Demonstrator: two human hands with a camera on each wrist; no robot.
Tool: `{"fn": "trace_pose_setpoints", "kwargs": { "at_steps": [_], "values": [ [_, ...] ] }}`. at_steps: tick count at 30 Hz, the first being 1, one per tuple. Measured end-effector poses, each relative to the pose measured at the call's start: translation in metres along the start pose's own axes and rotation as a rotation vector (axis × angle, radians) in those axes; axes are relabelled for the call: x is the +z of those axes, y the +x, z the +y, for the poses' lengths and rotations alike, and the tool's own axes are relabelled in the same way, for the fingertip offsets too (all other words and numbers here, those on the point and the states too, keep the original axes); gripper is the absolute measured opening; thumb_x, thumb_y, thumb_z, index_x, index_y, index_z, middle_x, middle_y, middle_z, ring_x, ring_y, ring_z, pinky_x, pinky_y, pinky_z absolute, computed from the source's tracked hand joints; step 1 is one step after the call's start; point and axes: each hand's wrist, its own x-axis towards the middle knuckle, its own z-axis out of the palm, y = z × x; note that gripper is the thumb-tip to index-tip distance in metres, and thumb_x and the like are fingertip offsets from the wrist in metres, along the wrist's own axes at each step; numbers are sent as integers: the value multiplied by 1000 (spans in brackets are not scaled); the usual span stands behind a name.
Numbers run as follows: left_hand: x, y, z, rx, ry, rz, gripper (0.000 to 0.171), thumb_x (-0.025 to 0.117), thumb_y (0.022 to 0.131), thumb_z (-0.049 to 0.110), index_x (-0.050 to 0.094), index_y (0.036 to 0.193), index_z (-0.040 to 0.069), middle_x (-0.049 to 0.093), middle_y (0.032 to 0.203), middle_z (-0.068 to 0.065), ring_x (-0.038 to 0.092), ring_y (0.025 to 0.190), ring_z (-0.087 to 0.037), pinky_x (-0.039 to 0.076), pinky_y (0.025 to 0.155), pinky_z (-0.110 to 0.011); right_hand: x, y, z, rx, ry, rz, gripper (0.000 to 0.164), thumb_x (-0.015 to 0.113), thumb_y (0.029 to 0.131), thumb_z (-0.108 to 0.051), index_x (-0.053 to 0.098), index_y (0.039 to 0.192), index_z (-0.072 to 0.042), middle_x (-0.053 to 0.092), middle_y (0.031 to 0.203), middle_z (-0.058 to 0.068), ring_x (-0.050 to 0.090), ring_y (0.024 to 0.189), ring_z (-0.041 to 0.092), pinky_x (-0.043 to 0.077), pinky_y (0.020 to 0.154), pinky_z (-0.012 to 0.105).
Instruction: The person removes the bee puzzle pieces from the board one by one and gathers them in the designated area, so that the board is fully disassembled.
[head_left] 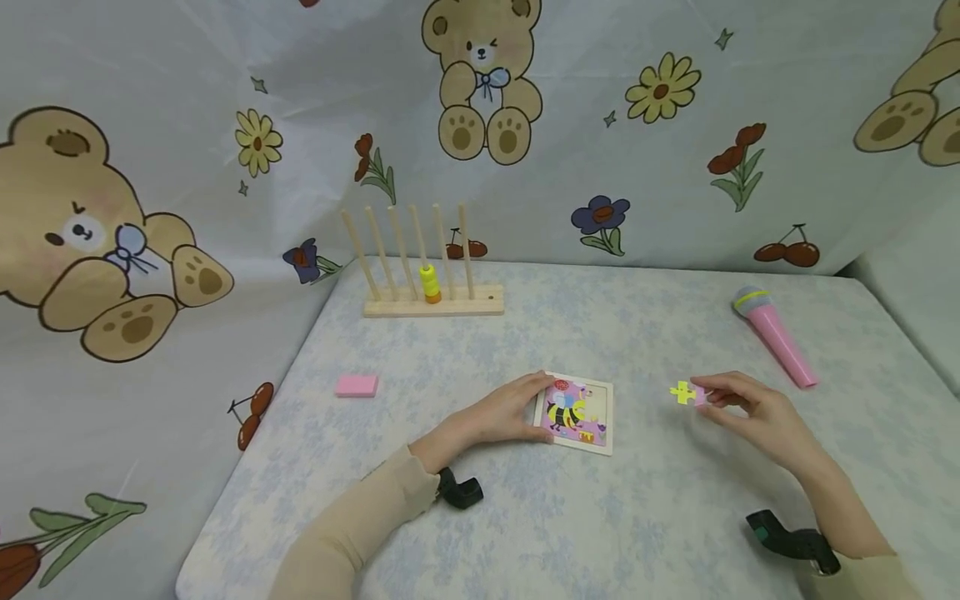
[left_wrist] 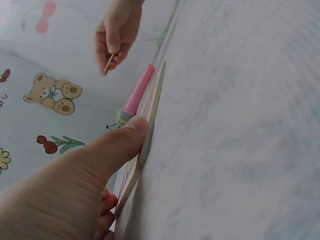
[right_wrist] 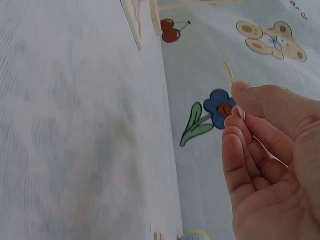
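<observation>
My left hand (head_left: 504, 415) grips the left side of a square wooden jigsaw tray (head_left: 607, 421) with a bee picture. Its thumb (left_wrist: 131, 134) lies along the near edge and the fingers reach the far one. Bare wood shows at the upper right of the picture. To the right, my right hand (head_left: 761, 421) pinches a yellow and pink jigsaw piece (head_left: 683, 392) between thumb and fingers, raised above the table. Seen edge-on in the right wrist view, the thin piece (right_wrist: 228, 73) sticks out past the thumb tip.
A wooden peg rack (head_left: 435, 308) stands at the back left, with yellow and orange beads (head_left: 430, 285) on one peg. A pink block (head_left: 356, 386) lies at the left. Beyond my right hand is a pink toy microphone (head_left: 780, 337). A bear-print cloth (head_left: 315, 108) hangs behind the table.
</observation>
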Motion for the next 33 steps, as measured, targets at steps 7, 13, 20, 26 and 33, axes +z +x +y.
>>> {"fn": "trace_pose_setpoints", "kwargs": {
  "at_steps": [7, 13, 20, 26, 33],
  "values": [
    [2, -4, 1, -12, -22, -3, 90, 70, 81, 50, 28, 149, 9, 26, 152, -7, 17, 140, -15, 22, 110, -31, -33, -33, 30, 198, -26, -16, 39, 68, 87, -6, 60, 124, -2, 59, 112, -14, 56, 85, 0, 44, 70, 9],
    [2, -6, 2, -25, -37, -5, 89, 70, 81, 51, 28, 149, 11, 26, 153, -7, 19, 140, -15, 24, 110, -34, -46, -49, 55, 396, -21, -82, 42, 64, 92, -22, 56, 129, -4, 56, 106, -18, 56, 85, 0, 45, 67, 14],
    [-1, -3, 4, -16, -15, -4, 89, 69, 82, 50, 27, 149, 9, 25, 153, -7, 18, 140, -16, 22, 110, -32, -45, -55, 66, 458, -47, -95, 49, 63, 92, -32, 55, 131, -3, 52, 107, -27, 53, 87, -7, 46, 66, 15],
    [-1, -2, 3, -17, -14, -11, 90, 70, 81, 49, 27, 149, 9, 25, 153, -8, 18, 140, -16, 22, 110, -32, -42, -54, 67, 486, -130, -99, 54, 64, 90, -37, 55, 130, -1, 56, 111, -9, 50, 84, -10, 46, 64, 15],
    [0, -3, 2, -20, -14, -9, 90, 70, 81, 49, 26, 149, 10, 25, 153, -7, 18, 140, -15, 23, 110, -33, -38, -53, 65, 421, -227, -68, 49, 69, 87, -35, 61, 123, -3, 55, 109, 9, 48, 80, -6, 43, 64, 9]
  ]
}}
